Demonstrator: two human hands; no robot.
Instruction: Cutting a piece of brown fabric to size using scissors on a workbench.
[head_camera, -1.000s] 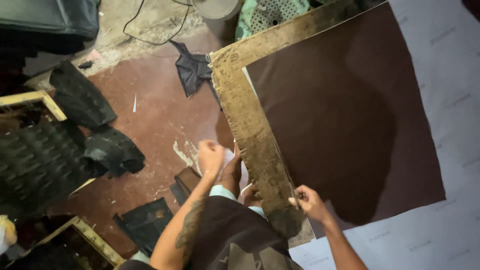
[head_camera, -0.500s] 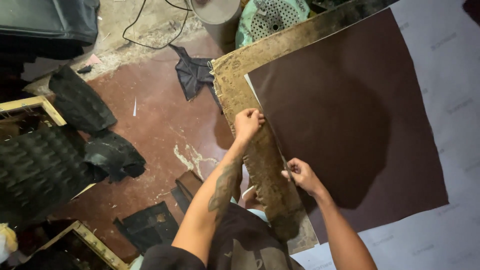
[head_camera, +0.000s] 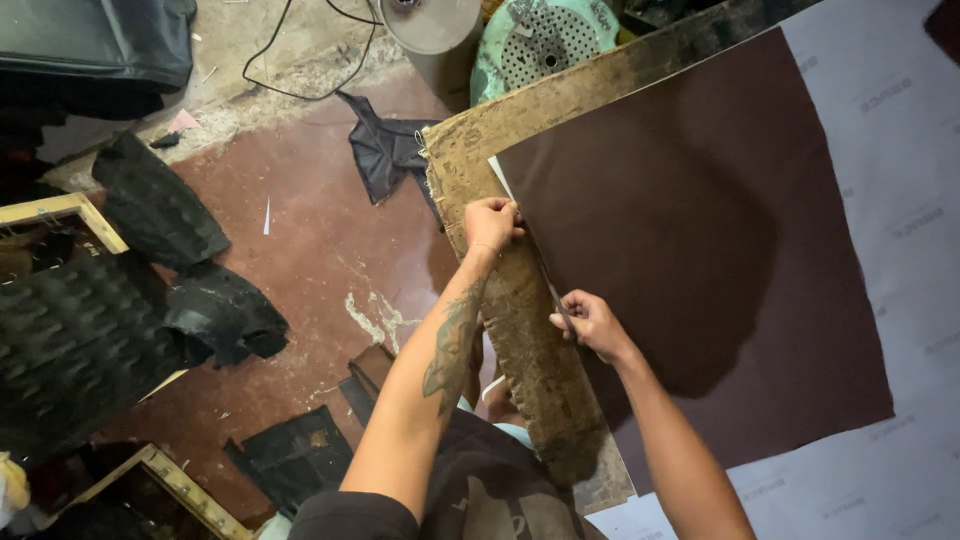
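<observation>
now both hands' fingers, left hand (head_camera: 490, 222) and right hand (head_camera: 590, 325), closed on the brown sheet's (head_camera: 690, 240) edge

Matt brown sheet (head_camera: 690, 230), smooth; worn rough board (head_camera: 530, 350) w/ frayed edge; white paper (head_camera: 900, 130).

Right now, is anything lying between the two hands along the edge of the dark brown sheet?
Nothing visible. The left hand presses the dark brown sheet at its edge, the right hand rests lower on that edge, and the stretch between shows only sheet and worn board.

A dark brown sheet (head_camera: 690, 230) is laid on a mottled tan worktop (head_camera: 530, 340); the floor (head_camera: 310, 270) is seen reddish-brown.
</observation>
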